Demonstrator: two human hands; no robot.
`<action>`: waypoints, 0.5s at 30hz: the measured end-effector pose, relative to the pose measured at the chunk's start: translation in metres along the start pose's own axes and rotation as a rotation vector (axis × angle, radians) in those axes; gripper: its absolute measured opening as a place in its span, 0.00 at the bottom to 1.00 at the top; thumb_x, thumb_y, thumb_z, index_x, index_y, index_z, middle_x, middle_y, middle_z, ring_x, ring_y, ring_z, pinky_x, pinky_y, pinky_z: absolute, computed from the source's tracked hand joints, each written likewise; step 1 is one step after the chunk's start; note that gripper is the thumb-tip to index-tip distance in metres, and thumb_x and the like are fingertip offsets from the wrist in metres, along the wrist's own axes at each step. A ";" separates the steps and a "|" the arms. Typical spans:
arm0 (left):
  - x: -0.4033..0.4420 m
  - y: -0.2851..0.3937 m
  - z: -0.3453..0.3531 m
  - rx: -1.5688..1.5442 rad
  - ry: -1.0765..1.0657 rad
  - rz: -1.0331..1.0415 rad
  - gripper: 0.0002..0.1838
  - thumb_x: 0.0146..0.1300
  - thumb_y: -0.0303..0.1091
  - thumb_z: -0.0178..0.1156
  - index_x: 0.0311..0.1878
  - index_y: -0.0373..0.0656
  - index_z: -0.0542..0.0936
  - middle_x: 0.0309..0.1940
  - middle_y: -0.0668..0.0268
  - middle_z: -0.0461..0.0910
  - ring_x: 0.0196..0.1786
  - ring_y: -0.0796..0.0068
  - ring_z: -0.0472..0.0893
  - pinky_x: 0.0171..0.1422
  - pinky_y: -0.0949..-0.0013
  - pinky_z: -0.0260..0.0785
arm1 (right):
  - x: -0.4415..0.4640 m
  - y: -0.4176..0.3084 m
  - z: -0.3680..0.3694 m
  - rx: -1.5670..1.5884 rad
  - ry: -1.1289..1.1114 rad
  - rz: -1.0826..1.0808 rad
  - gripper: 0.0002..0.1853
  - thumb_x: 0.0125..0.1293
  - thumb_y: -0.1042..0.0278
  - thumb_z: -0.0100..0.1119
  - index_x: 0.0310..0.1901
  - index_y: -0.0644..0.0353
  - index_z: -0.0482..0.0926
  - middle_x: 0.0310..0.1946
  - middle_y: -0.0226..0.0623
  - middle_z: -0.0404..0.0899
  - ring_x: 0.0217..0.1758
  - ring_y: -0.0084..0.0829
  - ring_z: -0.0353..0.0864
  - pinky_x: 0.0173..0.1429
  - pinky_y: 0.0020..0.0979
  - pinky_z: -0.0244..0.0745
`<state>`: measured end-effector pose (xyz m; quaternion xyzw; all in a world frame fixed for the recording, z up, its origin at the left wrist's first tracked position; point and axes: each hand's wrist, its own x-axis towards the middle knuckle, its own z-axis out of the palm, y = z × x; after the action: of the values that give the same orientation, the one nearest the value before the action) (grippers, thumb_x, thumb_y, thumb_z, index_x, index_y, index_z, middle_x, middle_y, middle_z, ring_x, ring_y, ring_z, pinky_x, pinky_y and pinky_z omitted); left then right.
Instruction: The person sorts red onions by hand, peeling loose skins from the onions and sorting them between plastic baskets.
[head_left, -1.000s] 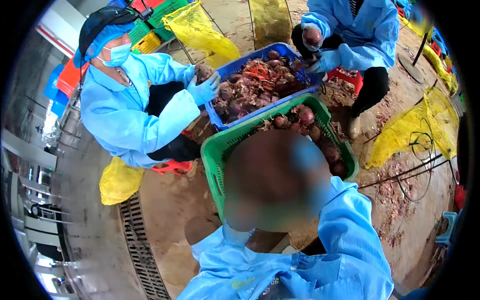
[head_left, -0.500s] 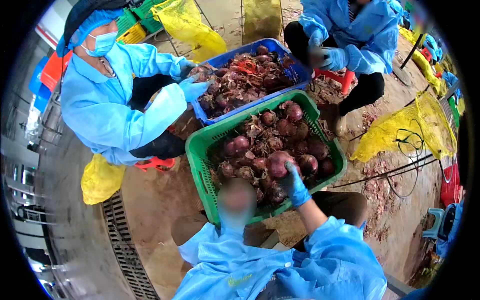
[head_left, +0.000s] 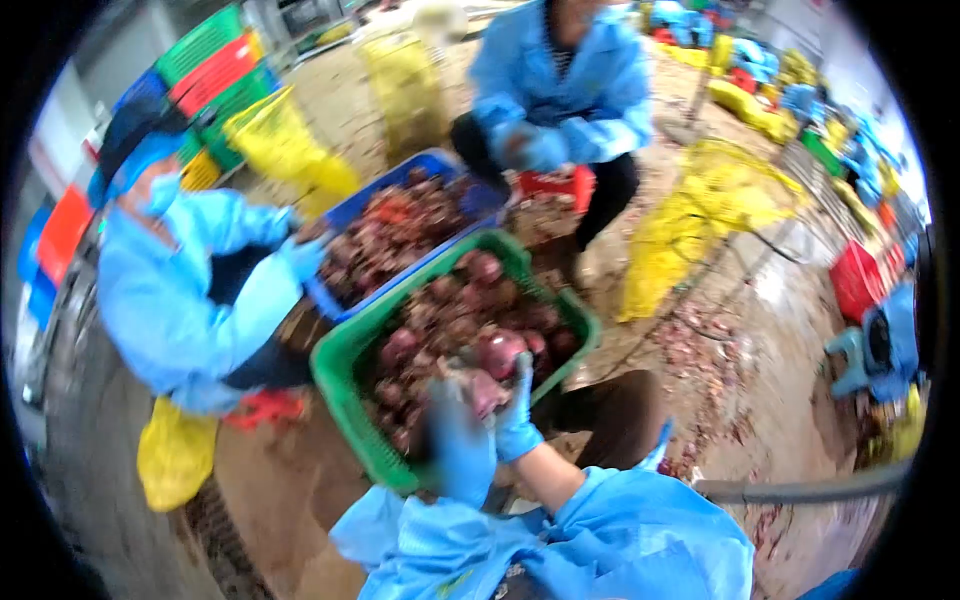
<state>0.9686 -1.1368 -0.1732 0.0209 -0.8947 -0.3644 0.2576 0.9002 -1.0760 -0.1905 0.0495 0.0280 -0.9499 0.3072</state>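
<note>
My right hand [head_left: 517,418], in a blue glove, is closed around a red onion [head_left: 484,394] at the near side of the green crate. My left hand [head_left: 462,445], also gloved in blue, is close beside the same onion; its fingers are smeared, so I cannot make out their grip. The green crate [head_left: 352,438] holds many red onions with dry skins and roots. Just beyond the held one lies a larger, shinier onion [head_left: 500,353].
A blue crate [head_left: 335,308] of onions and peelings adjoins the green one. One co-worker [head_left: 180,290] sits at left, another [head_left: 570,90] across. Yellow mesh sacks [head_left: 690,225], a red bucket [head_left: 856,283] and scattered skins [head_left: 700,370] are on the floor. Stacked crates [head_left: 212,75] stand behind.
The view has swung, so the crates appear further left. My right hand has come nearer my left, and the onion is now between them at the crate's near side.
</note>
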 end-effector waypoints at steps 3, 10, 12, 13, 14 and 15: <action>0.004 0.013 0.001 0.039 -0.023 0.089 0.33 0.62 0.35 0.55 0.69 0.40 0.56 0.69 0.45 0.50 0.71 0.44 0.51 0.72 0.51 0.45 | -0.005 -0.014 0.009 0.012 -0.059 -0.095 0.51 0.52 0.23 0.44 0.61 0.67 0.63 0.57 0.48 0.69 0.57 0.42 0.71 0.66 0.38 0.63; 0.114 0.094 0.007 -0.178 -0.037 0.609 0.34 0.57 0.33 0.60 0.66 0.38 0.59 0.67 0.46 0.54 0.69 0.43 0.56 0.70 0.52 0.50 | -0.030 -0.108 0.146 -0.471 -0.057 -0.793 0.39 0.58 0.32 0.47 0.58 0.60 0.67 0.50 0.41 0.75 0.52 0.37 0.76 0.59 0.35 0.70; 0.155 0.146 0.019 -0.301 0.007 0.729 0.36 0.54 0.31 0.62 0.66 0.37 0.59 0.66 0.48 0.57 0.68 0.44 0.57 0.70 0.52 0.51 | -0.040 -0.151 0.186 -0.616 -0.137 -1.012 0.37 0.60 0.33 0.47 0.58 0.60 0.68 0.49 0.40 0.75 0.50 0.35 0.76 0.57 0.34 0.70; 0.174 0.170 0.031 -0.376 -0.005 0.748 0.37 0.54 0.30 0.62 0.66 0.37 0.59 0.66 0.49 0.58 0.68 0.44 0.57 0.70 0.52 0.51 | -0.046 -0.176 0.205 -0.694 -0.150 -1.093 0.36 0.60 0.34 0.47 0.57 0.60 0.68 0.49 0.40 0.75 0.50 0.34 0.76 0.57 0.33 0.70; 0.191 0.194 0.045 -0.450 -0.015 0.768 0.38 0.53 0.29 0.63 0.67 0.38 0.58 0.66 0.50 0.59 0.68 0.45 0.57 0.70 0.53 0.51 | -0.049 -0.206 0.220 -0.746 -0.164 -1.167 0.35 0.61 0.35 0.47 0.58 0.59 0.68 0.51 0.40 0.74 0.52 0.34 0.74 0.58 0.34 0.69; 0.209 0.218 0.062 -0.516 0.023 0.838 0.40 0.53 0.28 0.63 0.68 0.41 0.57 0.67 0.52 0.57 0.69 0.48 0.57 0.70 0.57 0.53 | -0.052 -0.236 0.235 -0.796 -0.176 -1.242 0.34 0.62 0.37 0.47 0.59 0.58 0.67 0.53 0.39 0.73 0.54 0.34 0.73 0.60 0.34 0.68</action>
<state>0.7914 -0.9846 0.0271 -0.4014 -0.7036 -0.4390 0.3887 0.7855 -0.8743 0.0543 -0.1667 0.3681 -0.8673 -0.2907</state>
